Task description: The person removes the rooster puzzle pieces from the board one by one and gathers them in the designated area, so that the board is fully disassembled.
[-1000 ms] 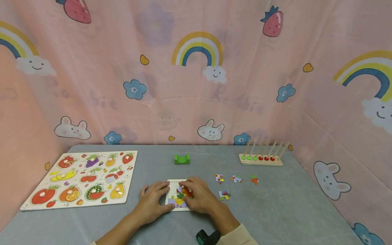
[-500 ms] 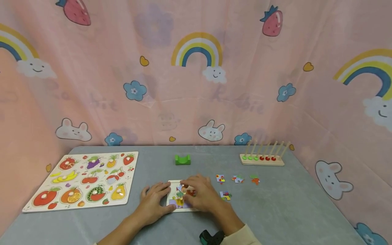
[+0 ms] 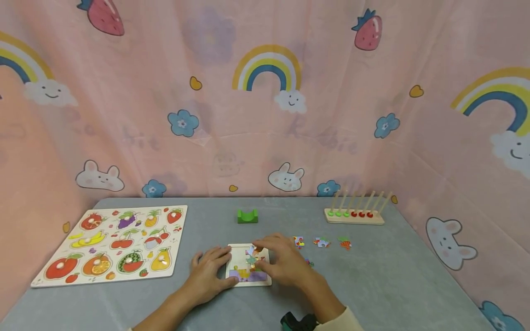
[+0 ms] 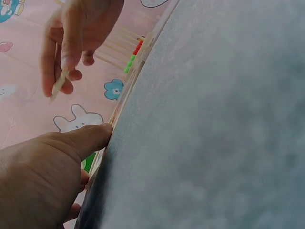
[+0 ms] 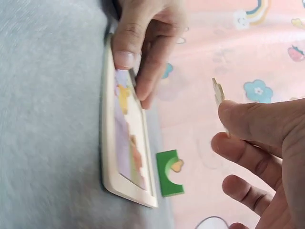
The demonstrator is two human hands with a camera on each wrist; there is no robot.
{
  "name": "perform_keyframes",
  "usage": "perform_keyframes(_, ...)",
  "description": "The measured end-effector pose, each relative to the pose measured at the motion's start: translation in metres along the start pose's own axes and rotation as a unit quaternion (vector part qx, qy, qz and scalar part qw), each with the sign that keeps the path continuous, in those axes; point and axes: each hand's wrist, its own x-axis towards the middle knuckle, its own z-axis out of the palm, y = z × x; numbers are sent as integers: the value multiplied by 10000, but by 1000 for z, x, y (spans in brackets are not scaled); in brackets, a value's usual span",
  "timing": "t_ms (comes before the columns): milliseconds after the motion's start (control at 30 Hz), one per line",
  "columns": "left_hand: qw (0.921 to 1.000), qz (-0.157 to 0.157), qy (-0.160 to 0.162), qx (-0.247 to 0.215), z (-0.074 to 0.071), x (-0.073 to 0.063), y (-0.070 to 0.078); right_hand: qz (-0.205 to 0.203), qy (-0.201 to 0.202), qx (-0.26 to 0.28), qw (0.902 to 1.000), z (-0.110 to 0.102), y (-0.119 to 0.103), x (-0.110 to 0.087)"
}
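A small wooden puzzle tray (image 3: 262, 283) lies in front of me, with purple and yellow pieces along its near side. My left hand (image 3: 207, 276) holds the tray's left side, its thumb on the near rim and its fingers at the far left edge. Between thumb and index finger my right hand (image 3: 285, 259) pinches a jigsaw piece (image 3: 251, 258). In the right wrist view this thin piece (image 5: 218, 90) is raised off the tray, seen edge-on. Several loose jigsaw pieces (image 3: 321, 242) lie to the right, one partly hidden behind the right hand.
A fruit peg puzzle board (image 3: 107, 243) covers the table's left side. A green block (image 3: 247, 218) with a curved notch stands behind the tray. At the back right sits a wooden peg rack (image 3: 354, 219) with green and red beads.
My right hand has moved slightly right with the pinched piece, uncovering more of the tray's right side. The left hand stays at the tray's edge.
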Motion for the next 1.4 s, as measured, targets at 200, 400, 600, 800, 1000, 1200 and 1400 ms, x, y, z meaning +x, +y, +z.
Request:
perform_keyframes(200,10000,-16,-44,-44,0,0,-1,116,83,-134,9998,-16,-3,-7)
perform_keyframes(400,10000,48,-3,-64,1,0,-2,124,203,-48,9997,-29,0,-17)
perform_keyframes(600,10000,47,-15,-40,1,0,-3,43,437,-48,9990,-40,7,-27)
perform_keyframes(800,10000,59,-54,-52,0,0,-2,118,589,-106,9981,-51,14,-38)
perform_keyframes(1000,10000,32,-67,-50,0,0,-2,175,674,-218,9973,-58,17,-45)
perform_keyframes(1200,9999,8,-98,-24,0,1,-2,123,761,-304,9966,-64,22,-53)
perform_keyframes(1400,10000,39,-39,-47,0,0,-2,194,755,-432,9960,-69,31,-61)
